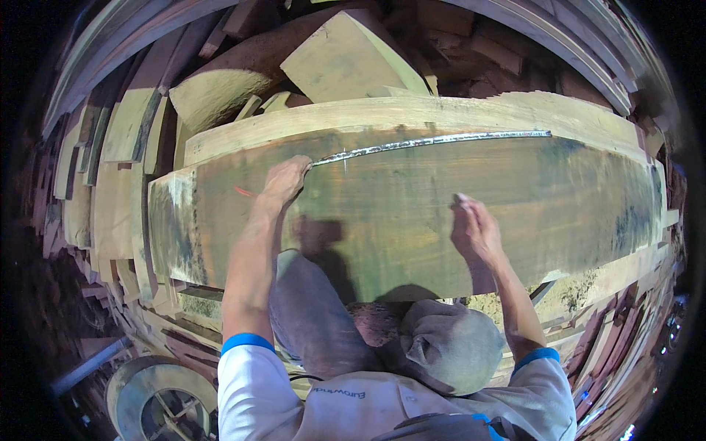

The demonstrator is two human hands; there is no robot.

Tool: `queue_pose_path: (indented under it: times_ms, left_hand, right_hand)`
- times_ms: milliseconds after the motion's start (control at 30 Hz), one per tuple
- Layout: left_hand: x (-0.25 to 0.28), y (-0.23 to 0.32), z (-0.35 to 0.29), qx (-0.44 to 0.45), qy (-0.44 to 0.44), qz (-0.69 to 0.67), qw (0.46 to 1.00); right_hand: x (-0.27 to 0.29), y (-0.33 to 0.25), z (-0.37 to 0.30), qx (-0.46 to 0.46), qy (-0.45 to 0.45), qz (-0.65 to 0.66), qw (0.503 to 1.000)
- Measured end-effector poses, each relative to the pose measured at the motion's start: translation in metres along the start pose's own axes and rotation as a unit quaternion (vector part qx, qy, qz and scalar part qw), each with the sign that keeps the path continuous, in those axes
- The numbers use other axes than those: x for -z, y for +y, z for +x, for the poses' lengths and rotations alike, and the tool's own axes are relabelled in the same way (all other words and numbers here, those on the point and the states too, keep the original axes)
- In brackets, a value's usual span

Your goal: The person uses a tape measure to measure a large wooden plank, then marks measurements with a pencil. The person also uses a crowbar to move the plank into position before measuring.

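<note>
A wide wooden slab (397,191) with a brownish, dark-stained face lies across my front. Along its far part runs a thin silver measuring strip (441,138), worn and mottled. My left hand (289,178) is closed on the strip's left end. Whether it is a rigid ruler or a tape blade I cannot tell. Over the right half of the slab, my right hand (482,229) pinches a small pale stub (461,198), perhaps chalk, its tip showing beyond the fingers. A short red strip (244,191) shows beside my left wrist.
Behind the slab lie a cut log (220,95) and a large squared block (346,59). Stacked boards (125,140) crowd the left side, and more planks (610,338) lie at the right. A round ring-shaped piece (125,397) stands at the lower left. My knees are close to the slab's near edge.
</note>
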State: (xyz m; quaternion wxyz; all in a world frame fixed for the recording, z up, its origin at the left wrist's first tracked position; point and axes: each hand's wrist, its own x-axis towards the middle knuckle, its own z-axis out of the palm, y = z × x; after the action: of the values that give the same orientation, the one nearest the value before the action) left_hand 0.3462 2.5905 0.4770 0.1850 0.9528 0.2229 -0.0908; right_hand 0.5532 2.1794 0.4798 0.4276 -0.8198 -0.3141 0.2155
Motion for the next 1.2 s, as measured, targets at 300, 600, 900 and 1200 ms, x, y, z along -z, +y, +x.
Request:
queue_pose_path:
  times_ms: [300,600,900,1200]
  left_hand:
    - [0.005,0.030,0.016,-0.045,-0.032,-0.024,0.998]
    - [0.012,0.045,0.022,0.007,-0.072,0.041,0.997]
    - [0.008,0.055,0.037,0.031,-0.070,0.096,0.992]
    - [-0.001,0.053,0.042,0.020,-0.045,0.150,0.987]
  right_hand:
    - [0.085,0.032,0.000,-0.083,0.042,-0.081,0.992]
    - [-0.028,-0.009,0.122,0.128,-0.069,-0.275,0.950]
    - [-0.036,-0.013,0.122,0.143,-0.067,-0.325,0.933]
    - [-0.011,-0.016,0.101,0.138,0.002,-0.215,0.967]
